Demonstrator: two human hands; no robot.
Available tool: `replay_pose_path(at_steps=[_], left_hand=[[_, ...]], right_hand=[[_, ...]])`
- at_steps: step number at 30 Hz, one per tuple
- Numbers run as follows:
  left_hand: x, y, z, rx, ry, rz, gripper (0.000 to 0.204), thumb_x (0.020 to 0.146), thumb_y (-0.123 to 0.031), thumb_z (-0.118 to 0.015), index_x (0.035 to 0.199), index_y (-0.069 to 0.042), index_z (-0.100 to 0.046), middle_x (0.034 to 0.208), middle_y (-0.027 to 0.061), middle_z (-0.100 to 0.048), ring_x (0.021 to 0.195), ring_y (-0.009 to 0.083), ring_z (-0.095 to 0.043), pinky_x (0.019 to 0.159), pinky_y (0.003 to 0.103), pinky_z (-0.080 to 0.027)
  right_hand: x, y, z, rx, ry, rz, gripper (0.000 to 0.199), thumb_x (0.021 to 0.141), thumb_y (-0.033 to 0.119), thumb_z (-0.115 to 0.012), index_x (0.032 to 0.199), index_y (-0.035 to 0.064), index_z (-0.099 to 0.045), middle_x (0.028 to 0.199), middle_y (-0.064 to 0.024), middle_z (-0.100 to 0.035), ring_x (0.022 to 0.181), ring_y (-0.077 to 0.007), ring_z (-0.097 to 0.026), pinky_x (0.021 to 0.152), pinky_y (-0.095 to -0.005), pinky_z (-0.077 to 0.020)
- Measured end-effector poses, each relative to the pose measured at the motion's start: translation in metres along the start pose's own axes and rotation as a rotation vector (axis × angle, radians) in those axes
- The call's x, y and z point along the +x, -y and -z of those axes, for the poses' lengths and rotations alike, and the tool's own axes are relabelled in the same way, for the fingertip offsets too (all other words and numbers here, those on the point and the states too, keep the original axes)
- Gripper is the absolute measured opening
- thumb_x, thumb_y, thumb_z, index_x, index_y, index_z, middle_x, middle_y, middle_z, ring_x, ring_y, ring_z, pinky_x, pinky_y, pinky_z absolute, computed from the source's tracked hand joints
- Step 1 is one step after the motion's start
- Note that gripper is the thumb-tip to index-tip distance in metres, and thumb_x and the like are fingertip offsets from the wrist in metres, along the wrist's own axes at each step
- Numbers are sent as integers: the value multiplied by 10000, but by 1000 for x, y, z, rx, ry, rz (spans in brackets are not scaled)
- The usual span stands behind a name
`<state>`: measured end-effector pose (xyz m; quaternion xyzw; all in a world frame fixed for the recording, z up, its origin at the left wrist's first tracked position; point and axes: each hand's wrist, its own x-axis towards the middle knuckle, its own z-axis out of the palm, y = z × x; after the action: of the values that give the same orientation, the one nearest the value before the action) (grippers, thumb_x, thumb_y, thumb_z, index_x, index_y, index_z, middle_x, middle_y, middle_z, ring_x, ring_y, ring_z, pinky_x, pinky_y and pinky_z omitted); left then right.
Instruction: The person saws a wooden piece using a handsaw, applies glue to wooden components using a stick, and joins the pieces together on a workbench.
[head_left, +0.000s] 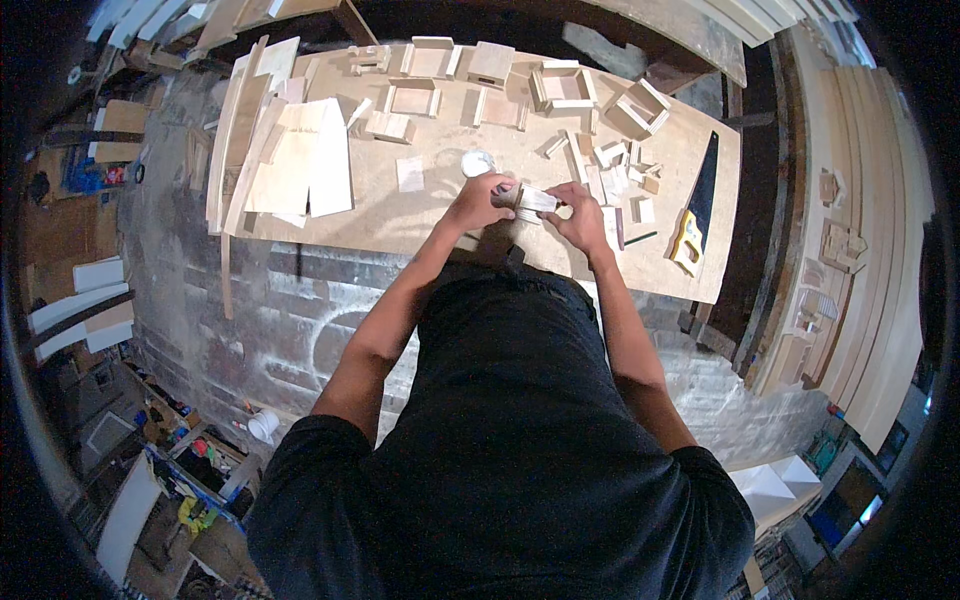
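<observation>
Near the front edge of the plywood table, a small pale wooden block-like piece (538,200) is gripped between my two hands. My left hand (482,205) curls round its left end, fingers and thumb closed on it. At the other end, my right hand (580,217) pinches the piece between thumb and fingers. Exactly how its parts join is too small to make out. Just beyond my left hand stands a small round tub (477,163) with something white in it. A thin flat wooden square (410,174) lies left of the tub.
Several small open wooden boxes (563,87) stand along the table's far side. Small offcuts (615,178) and a pencil (641,239) lie to the right, with a yellow-handled handsaw (690,240) beyond. Thin wooden sheets (300,160) cover the table's left end.
</observation>
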<state>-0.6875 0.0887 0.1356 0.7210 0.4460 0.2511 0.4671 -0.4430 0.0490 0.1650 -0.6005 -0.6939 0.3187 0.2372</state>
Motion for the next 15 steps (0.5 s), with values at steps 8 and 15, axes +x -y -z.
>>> replay_pose_path(at_steps=[8, 15], left_hand=[[-7, 17, -16, -6, 1, 127, 603, 625, -143, -906, 1170, -40, -669, 1074, 124, -691, 880, 235, -660, 795, 353, -548], [0, 7, -17, -62, 14, 43, 679, 678, -156, -883, 1302, -101, -619, 1155, 122, -675, 981, 238, -668, 854, 362, -561]], right_hand=[[-9, -7, -7, -6, -43, -30, 422, 710, 201, -849, 1095, 68, -738, 1069, -101, -663, 887, -247, -663, 773, -348, -543], [-7, -8, -12, 18, -16, -83, 414, 710, 198, -844, 1093, 77, -741, 1063, -99, -662, 896, -251, -657, 765, -355, -540]])
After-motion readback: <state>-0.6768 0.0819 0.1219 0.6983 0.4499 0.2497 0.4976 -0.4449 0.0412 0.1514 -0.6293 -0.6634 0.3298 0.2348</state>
